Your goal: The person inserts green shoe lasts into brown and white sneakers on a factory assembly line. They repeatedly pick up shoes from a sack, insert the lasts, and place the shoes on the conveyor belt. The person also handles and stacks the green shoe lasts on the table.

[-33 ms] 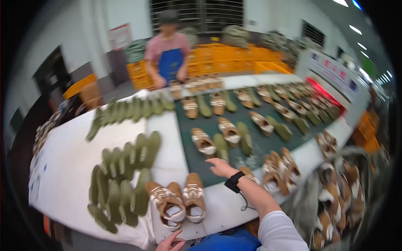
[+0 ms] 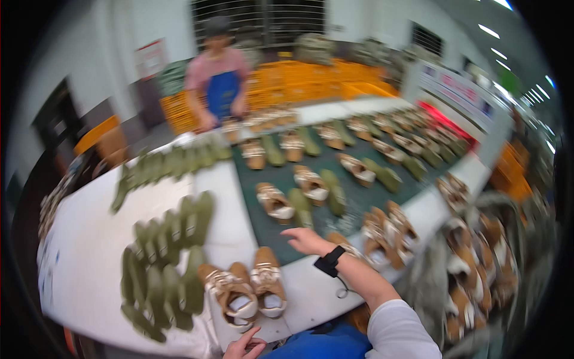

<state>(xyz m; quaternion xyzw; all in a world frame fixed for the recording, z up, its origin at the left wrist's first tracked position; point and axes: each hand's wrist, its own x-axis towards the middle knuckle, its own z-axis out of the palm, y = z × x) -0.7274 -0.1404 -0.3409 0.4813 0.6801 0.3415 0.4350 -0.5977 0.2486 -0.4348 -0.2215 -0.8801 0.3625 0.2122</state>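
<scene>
My right hand (image 2: 305, 240), a black band on its wrist, reaches over the near edge of the green belt. Its fingers are stretched out and I see nothing in them. Just beyond it are a tan-and-white sneaker (image 2: 274, 202) and an olive-green insole (image 2: 300, 206). My left hand (image 2: 245, 346) shows only partly at the lower edge, index finger extended and nothing visible in it. Above it, on the white table, stand tan sneakers (image 2: 268, 282) with white stuffing inside. Rows of olive insoles (image 2: 163, 293) lie to their left.
The green belt (image 2: 251, 209) carries more sneakers and insoles in rows. At right, a large grey sack (image 2: 427, 305) holds several sneakers. Across the table stands a person (image 2: 218, 84) in a blue apron, before stacked orange crates (image 2: 293, 81). More insoles (image 2: 173, 158) line the far left.
The whole view has shifted, so table and shoes appear further left. My right hand has moved slightly right relative to the sneaker beyond it. My left hand stays at the lower edge.
</scene>
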